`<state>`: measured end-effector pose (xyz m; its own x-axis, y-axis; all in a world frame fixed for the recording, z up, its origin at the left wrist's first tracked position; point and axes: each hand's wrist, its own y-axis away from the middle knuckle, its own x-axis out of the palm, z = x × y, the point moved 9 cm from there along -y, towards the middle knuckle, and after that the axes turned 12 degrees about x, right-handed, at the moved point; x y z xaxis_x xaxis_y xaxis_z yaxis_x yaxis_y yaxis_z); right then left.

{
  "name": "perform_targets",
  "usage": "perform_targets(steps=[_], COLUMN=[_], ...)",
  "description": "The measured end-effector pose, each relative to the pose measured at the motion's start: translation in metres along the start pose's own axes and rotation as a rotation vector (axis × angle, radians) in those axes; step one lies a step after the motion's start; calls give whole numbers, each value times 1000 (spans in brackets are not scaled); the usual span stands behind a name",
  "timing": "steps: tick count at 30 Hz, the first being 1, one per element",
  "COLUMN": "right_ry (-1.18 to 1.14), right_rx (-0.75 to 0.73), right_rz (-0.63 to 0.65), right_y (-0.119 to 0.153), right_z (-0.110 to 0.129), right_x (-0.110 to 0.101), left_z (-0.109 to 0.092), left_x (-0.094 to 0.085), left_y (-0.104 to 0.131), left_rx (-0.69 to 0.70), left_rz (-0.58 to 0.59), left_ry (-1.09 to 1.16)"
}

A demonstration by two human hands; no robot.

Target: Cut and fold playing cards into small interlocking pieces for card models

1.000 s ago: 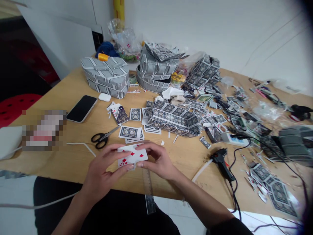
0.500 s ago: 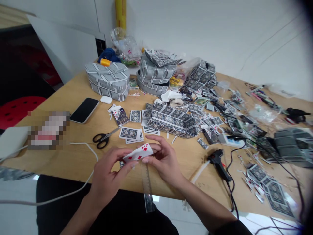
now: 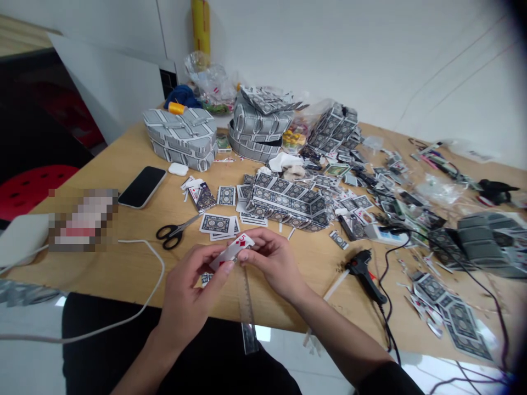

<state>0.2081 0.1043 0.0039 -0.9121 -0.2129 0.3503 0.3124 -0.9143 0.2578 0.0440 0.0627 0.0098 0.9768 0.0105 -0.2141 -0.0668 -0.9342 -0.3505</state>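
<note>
Between my two hands is a playing card, the five of diamonds, face toward me and bent lengthwise. My left hand pinches its left end, thumb along the lower edge. My right hand grips the right end between thumb and fingers. Under the hands a clear ruler lies on the table and sticks out over the front edge. Just beyond are patterned cards lying face down and black-handled scissors. Behind them stands an open box made of folded cards.
A black glue gun with a cord lies to the right. A phone and a white cable are on the left. Grey woven boxes stand at the back. Card scraps and cut cards litter the right side.
The card has been bent and folded further, so less of its face shows. My hands have come closer together, the right thumb now pressing on the card's edge.
</note>
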Motion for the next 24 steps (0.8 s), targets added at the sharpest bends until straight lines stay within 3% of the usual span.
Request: perform_targets(steps=[15,24], right_ry=[2,-14], right_rx=[31,48], right_rz=[-14,93], right_y=[-6,-6], right_z=[-10,-19], right_x=[-7,-11], left_z=[5,17], left_x=[6,4], left_y=[-2,2], left_rx=[-51,-43], left_rz=[35,55], left_ry=[-5,-42])
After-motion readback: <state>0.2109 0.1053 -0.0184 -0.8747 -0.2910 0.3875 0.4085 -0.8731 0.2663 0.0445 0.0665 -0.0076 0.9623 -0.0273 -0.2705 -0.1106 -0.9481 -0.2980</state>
